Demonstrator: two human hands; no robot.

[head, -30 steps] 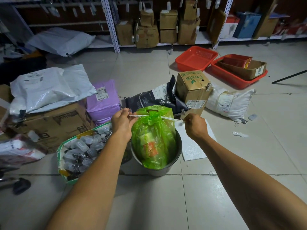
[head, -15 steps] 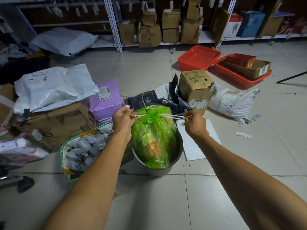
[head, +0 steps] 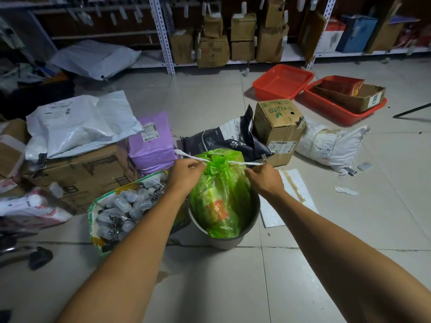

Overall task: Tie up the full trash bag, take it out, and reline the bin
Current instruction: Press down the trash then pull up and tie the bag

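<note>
Both the left hand [head: 184,170] and right hand [head: 264,177] are gripping the white drawstring [head: 242,163], pulling toward 9 and 3 o'clock, so yanking too hard is probably risking ripping the thin translucent green plastic trash bag [head: 221,194].

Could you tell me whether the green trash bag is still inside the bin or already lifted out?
Still inside: the green trash bag sits within the bin, its neck cinched by the white string both hands hold.

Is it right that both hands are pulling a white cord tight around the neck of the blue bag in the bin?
Not quite: the bag is green, not blue. The head view shows both hands, left and right, pulling the white cord tight around its neck, in the bin.
</note>
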